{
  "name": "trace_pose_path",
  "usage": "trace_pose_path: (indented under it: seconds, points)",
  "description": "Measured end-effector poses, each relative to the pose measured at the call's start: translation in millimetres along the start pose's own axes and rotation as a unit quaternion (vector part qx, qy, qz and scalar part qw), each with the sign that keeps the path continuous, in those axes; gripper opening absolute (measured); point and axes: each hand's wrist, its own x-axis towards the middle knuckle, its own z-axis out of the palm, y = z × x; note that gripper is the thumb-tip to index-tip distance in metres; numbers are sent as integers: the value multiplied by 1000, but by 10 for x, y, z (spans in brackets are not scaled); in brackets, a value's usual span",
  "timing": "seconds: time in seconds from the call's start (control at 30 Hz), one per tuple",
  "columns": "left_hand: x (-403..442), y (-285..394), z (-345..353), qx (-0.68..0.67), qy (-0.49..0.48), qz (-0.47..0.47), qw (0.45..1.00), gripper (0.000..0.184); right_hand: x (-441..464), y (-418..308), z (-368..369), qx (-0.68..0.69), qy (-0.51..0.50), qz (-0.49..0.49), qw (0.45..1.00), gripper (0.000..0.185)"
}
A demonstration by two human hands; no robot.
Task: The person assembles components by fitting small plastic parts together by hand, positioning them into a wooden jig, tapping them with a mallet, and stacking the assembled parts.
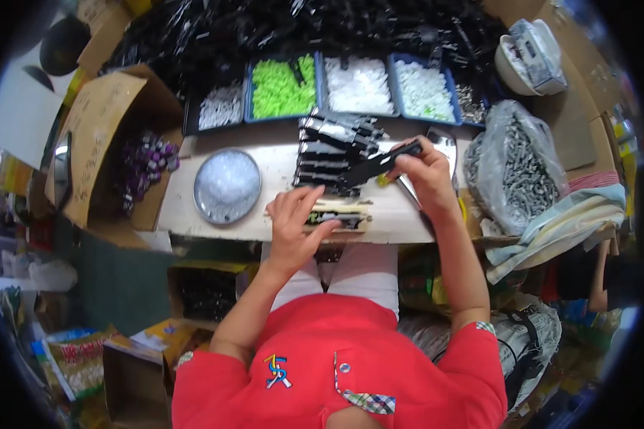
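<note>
My right hand [426, 175] is closed around one end of a flat black part [381, 164], raised over the bench. A small yellow piece [383, 180] shows just below its fingers. My left hand [292, 227] rests on a pale fixture [361, 208] near the bench's front edge, fingers apart, thumb on a dark assembly [342, 219] lying in it. Behind the hands, a row of black and silver assemblies [322, 154] lies stacked on the bench.
Bins of green pieces [283, 86], white pieces [358, 84] and pale pieces [422, 89] line the back. A round metal dish [227, 187] and a carton of purple parts [96, 143] stand left. A plastic bag of metal parts [519, 171] sits right, near folded cloth [562, 222].
</note>
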Motion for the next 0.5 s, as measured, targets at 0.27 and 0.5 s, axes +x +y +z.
trace_pose_path:
  seconds: [0.27, 0.5]
  points:
    - [-115, -165, -125, 62, -57, 36, 996, 43, -484, 623, 415, 115, -12, 102, 988, 19]
    - [-126, -208, -184, 46, -82, 37, 995, 41, -560, 597, 471, 68, -15, 141, 988, 16]
